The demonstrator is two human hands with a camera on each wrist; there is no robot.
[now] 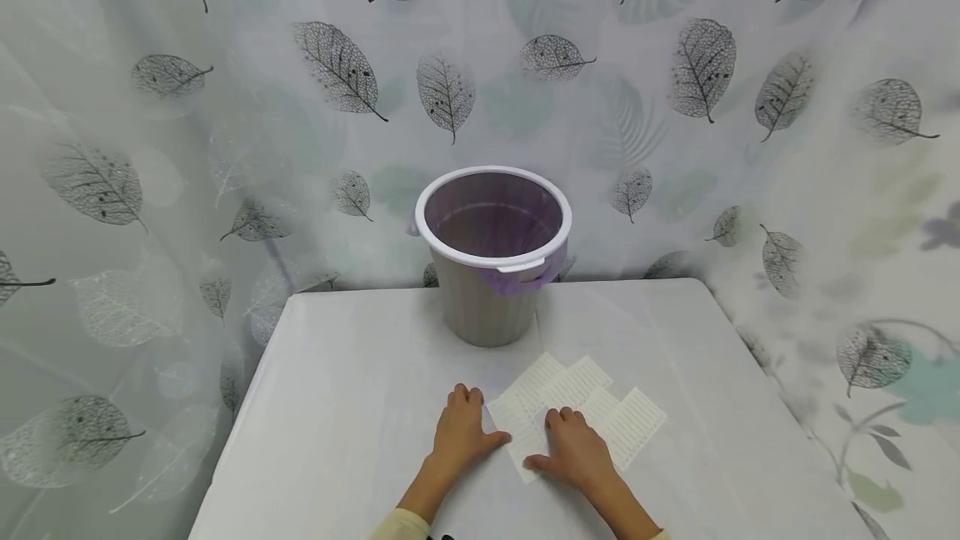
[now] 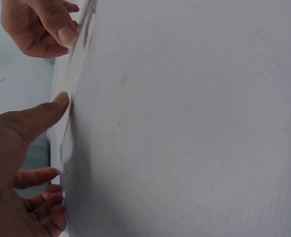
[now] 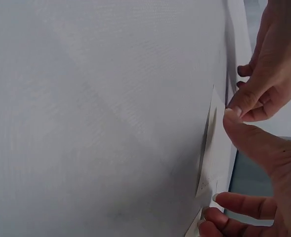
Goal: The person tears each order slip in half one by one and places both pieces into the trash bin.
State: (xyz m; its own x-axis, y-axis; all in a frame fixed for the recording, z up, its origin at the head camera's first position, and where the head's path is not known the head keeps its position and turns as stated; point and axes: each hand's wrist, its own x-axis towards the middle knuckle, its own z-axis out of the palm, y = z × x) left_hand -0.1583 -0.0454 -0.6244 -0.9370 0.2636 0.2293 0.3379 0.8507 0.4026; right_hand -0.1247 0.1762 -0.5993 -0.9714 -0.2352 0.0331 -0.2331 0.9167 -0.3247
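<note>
Several pale slips of lined paper [image 1: 633, 427] lie overlapping and fanned out on the white table. My left hand [image 1: 459, 432] rests at the left side of the leftmost slip [image 1: 510, 415], its thumb touching near the slip's edge and its other fingertips down on the tabletop. Over the middle of the slips lies my right hand [image 1: 576, 450], with thumb and fingertips spread apart and touching the paper. In the right wrist view, the edge of a slip [image 3: 212, 148] shows between the thumb and fingers of the right hand [image 3: 264, 168]. The palm side covers part of the slips.
A grey bin [image 1: 483, 307] with a white rim and a purple liner stands at the table's back edge, beyond the slips. The table [image 1: 337, 407] has a white cover. A leaf-patterned curtain [image 1: 300, 148] hangs behind and along both sides.
</note>
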